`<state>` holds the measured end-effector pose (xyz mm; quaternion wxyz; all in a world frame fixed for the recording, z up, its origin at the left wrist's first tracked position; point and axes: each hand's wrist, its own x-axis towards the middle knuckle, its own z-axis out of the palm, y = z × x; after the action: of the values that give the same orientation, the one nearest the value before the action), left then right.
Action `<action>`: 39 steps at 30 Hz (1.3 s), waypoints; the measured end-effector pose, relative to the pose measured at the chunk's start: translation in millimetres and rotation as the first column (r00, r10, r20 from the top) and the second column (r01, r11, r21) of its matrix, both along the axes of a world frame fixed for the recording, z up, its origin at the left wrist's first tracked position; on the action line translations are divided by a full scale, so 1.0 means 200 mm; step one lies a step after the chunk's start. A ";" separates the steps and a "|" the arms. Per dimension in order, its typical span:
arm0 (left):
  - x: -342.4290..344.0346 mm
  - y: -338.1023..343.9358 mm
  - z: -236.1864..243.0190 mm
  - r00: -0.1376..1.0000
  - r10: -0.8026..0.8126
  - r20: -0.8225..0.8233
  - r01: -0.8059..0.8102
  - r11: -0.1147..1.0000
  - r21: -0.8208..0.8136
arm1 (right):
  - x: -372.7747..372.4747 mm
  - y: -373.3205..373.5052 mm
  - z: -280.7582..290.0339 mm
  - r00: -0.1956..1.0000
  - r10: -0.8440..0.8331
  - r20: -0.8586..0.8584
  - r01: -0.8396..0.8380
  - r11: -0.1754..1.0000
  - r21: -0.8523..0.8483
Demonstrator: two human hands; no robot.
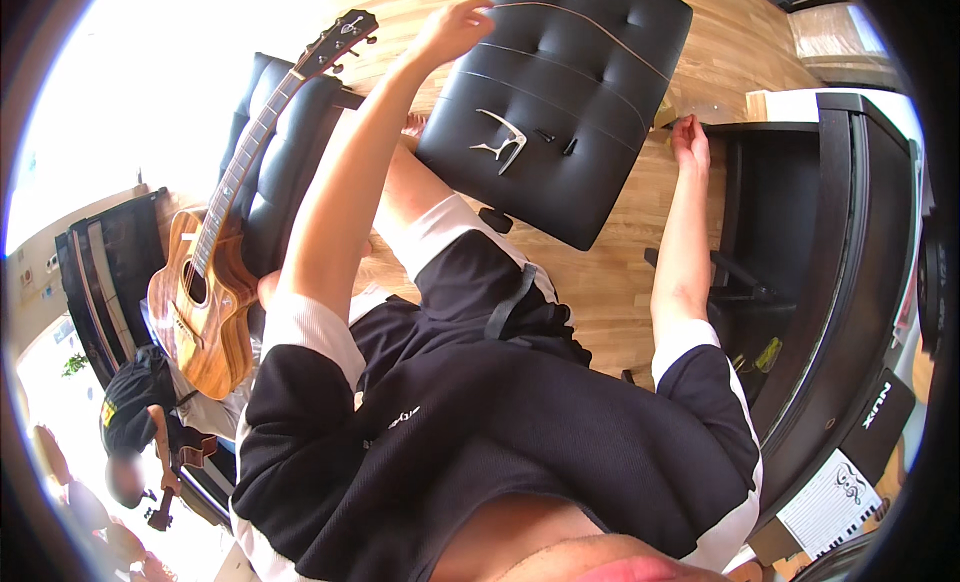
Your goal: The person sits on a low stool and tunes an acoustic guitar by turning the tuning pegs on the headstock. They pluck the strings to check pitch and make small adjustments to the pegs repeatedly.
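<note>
Over the far left corner of a black tufted bench point(600, 187), my left hand point(460, 30) pinches one end of a thin guitar string point(585, 18). The string arcs across the bench top toward its right edge. Beyond that edge hangs my right hand point(690, 142), fingers drawn together; what they hold, if anything, is too small to make out. Another thin, wire-like string point(545, 59) crosses the cushion. Nearer me on the bench lie a silver capo point(515, 142) and two small black pegs point(569, 147), touched by neither hand.
An acoustic guitar point(215, 282) leans on a black padded seat point(290, 152) at my left. A dark upright piano point(840, 232) stands close on my right. Farther left, another person point(140, 402) holds a guitar. A printed sheet point(830, 502) lies at the lower right.
</note>
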<state>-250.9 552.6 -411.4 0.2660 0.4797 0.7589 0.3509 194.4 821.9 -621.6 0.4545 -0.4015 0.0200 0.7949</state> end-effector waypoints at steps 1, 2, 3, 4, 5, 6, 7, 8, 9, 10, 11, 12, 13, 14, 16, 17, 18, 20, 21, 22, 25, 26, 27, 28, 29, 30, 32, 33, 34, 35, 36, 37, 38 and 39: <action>-0.03 -0.15 -0.01 0.997 0.021 0.075 -0.025 0.999 0.047 | -0.06 -0.06 0.00 0.997 0.071 -0.043 -0.072 0.997 -0.010; -0.02 -0.26 0.01 0.993 0.056 0.108 -0.067 0.992 0.102 | -0.04 -0.04 0.01 0.990 0.123 -0.071 -0.123 0.992 0.008; 0.02 -0.38 0.03 0.985 0.086 0.147 -0.108 0.982 0.153 | -0.01 -0.03 0.02 0.981 0.171 -0.095 -0.170 0.985 0.024; 0.06 -0.55 0.08 0.959 0.176 0.220 -0.206 0.971 0.124 | -0.09 -0.11 0.06 0.983 0.175 0.059 -0.173 0.984 -0.037; 0.09 -0.65 0.14 0.923 0.239 0.302 -0.286 0.951 0.122 | -0.07 -0.09 0.07 0.977 0.201 0.070 -0.204 0.979 0.031; 0.11 -0.75 0.17 0.898 0.272 0.347 -0.339 0.929 0.147 | 0.00 -0.05 0.05 0.971 0.223 0.088 -0.231 0.967 0.104; 0.11 -0.87 0.17 0.868 0.310 0.387 -0.395 0.904 0.162 | 0.03 -0.02 0.04 0.963 0.248 0.102 -0.263 0.950 0.168; 0.12 -1.01 0.18 0.836 0.388 0.387 -0.468 0.873 0.137 | 0.01 -0.04 0.03 0.964 0.233 0.127 -0.251 0.957 0.148; 0.13 -1.15 0.18 0.796 0.469 0.382 -0.543 0.833 0.108 | 0.00 -0.09 0.02 0.963 0.224 0.150 -0.242 0.963 0.121; 0.13 -1.31 0.18 0.752 0.534 0.386 -0.606 0.791 0.086 | -0.04 -0.13 0.04 0.960 0.219 0.175 -0.239 0.966 0.099; 0.14 -1.43 0.15 0.706 0.587 0.396 -0.660 0.748 0.068 | -0.03 -0.14 0.04 0.960 0.217 0.179 -0.233 0.970 0.073; 0.15 -1.53 0.15 0.681 0.627 0.379 -0.692 0.720 0.053 | -0.01 -0.13 0.01 0.958 0.219 0.183 -0.231 0.972 0.047; 0.18 -1.62 0.14 0.652 0.667 0.361 -0.724 0.689 0.036 | 0.02 -0.12 -0.02 0.957 0.223 0.188 -0.230 0.973 0.020; 0.19 -1.68 0.11 0.632 0.666 0.396 -0.740 0.671 0.052 | 0.09 -0.06 -0.06 0.967 0.213 0.138 -0.219 0.975 0.029; 0.20 -1.79 0.04 0.609 0.647 0.458 -0.754 0.653 0.079 | 0.15 0.08 -0.11 0.988 0.154 0.029 -0.156 0.985 0.080; 0.21 -1.86 0.03 0.597 0.648 0.472 -0.760 0.646 0.074 | 0.13 0.08 -0.13 0.994 0.109 -0.027 -0.106 0.990 0.093; 0.23 -1.93 0.03 0.575 0.648 0.499 -0.773 0.630 0.073 | 0.10 0.04 -0.15 0.989 0.083 -0.123 -0.070 0.992 0.101; 0.30 -2.10 0.12 0.509 0.737 0.445 -0.822 0.569 -0.003 | -0.05 -0.23 -0.20 0.990 -0.038 -0.138 0.038 0.999 -0.003; 0.32 -2.13 0.11 0.483 0.745 0.461 -0.835 0.550 -0.013 | -0.04 -0.20 -0.21 0.988 -0.006 -0.154 0.016 0.998 0.058; 0.33 -2.15 0.11 0.477 0.737 0.479 -0.840 0.543 0.002 | -0.04 -0.16 -0.22 0.973 0.015 -0.228 -0.010 1.000 0.023; 0.34 -2.10 0.00 0.471 0.666 0.578 -0.845 0.529 0.078 | 0.07 0.16 -0.16 0.957 0.035 -0.289 -0.025 0.999 0.040; 0.36 -2.11 0.03 0.454 0.684 0.571 -0.853 0.519 0.056 | 0.09 0.17 -0.15 0.921 0.059 -0.386 -0.079 0.996 -0.035; 0.37 -2.17 0.09 0.460 0.723 0.515 -0.855 0.518 0.036 | 0.02 0.05 -0.18 0.993 0.021 -0.120 -0.023 1.000 -0.012; 0.38 -2.19 0.11 0.459 0.723 0.516 -0.856 0.515 0.040 | 0.01 0.08 -0.13 0.986 -0.074 -0.149 0.055 0.990 -0.126; 0.37 -2.17 0.07 0.467 0.696 0.545 -0.852 0.520 0.066 | 0.05 0.21 -0.03 0.997 -0.039 -0.074 0.038 0.999 -0.019; 0.38 -2.24 0.11 0.451 0.716 0.533 -0.861 0.507 0.047 | 0.01 0.08 -0.03 0.995 -0.093 -0.031 0.085 0.976 -0.198; 0.38 -2.37 0.05 0.438 0.690 0.576 -0.869 0.488 0.076 | -0.01 0.00 0.07 0.997 -0.071 -0.005 0.068 0.972 -0.226; 0.40 -2.42 0.05 0.425 0.709 0.562 -0.883 0.462 0.084 | -0.03 -0.06 0.14 0.997 -0.025 0.067 0.037 0.984 -0.177; 0.41 -2.47 0.04 0.418 0.698 0.581 -0.885 0.458 0.086 | -0.05 -0.08 0.22 0.988 0.003 0.157 0.019 0.990 -0.142; 0.41 -2.52 0.02 0.413 0.682 0.604 -0.886 0.456 0.091 | -0.07 -0.07 0.31 0.978 -0.015 0.207 0.045 0.989 -0.141; 0.41 -2.54 0.00 0.403 0.694 0.597 -0.896 0.433 0.101 | -0.08 -0.07 0.39 0.945 -0.024 0.326 0.059 0.993 -0.099; 0.41 -2.60 -0.02 0.395 0.663 0.636 -0.905 0.400 0.145 | -0.11 -0.08 0.47 0.896 -0.039 0.442 0.072 0.996 -0.058; 0.40 -2.65 -0.06 0.397 0.624 0.673 -0.908 0.376 0.186 | -0.13 -0.08 0.52 0.864 -0.025 0.503 0.017 1.000 0.020; 0.41 -2.69 -0.10 0.396 0.578 0.714 -0.910 0.352 0.220 | -0.14 -0.08 0.58 0.821 -0.023 0.570 -0.040 0.994 0.098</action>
<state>-168.7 14.3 -431.0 0.0956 -0.0036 0.6393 0.7629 166.9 805.5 -504.6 0.4566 -0.5963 -0.1607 0.6405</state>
